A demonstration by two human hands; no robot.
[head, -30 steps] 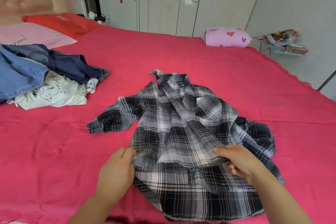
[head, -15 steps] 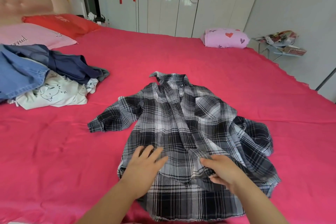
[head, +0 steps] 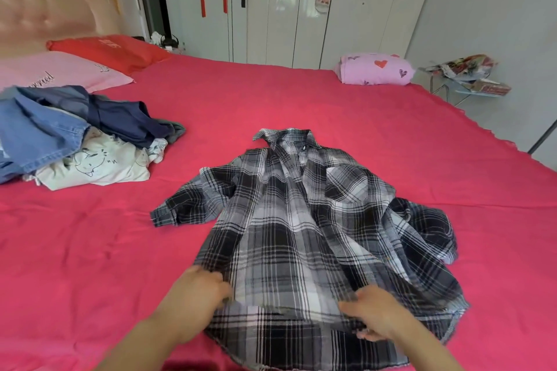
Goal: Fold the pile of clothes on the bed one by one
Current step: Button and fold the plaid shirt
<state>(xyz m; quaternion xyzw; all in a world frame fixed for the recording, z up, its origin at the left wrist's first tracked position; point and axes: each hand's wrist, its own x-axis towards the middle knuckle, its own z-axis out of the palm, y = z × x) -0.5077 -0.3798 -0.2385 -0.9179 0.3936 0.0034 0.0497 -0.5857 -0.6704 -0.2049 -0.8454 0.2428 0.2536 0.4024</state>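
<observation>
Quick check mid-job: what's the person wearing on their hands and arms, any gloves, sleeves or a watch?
Nothing shows. The left hand and right hand are ungloved. Both forearms are uncovered down to the frame edge: no sleeve, watch or band. The hands are blurred, so a thin ring cannot be ruled out.

The plaid shirt (head: 301, 220) is woven of soft, matt cloth — the bed sheet (head: 90, 250) is seen as smooth, faintly creased fabric. A denim garment (head: 36, 135) is shown coarse and matt. The wardrobe doors (head: 286, 9) are finished glossy; the headboard (head: 36, 9) is padded, sheened.
</observation>
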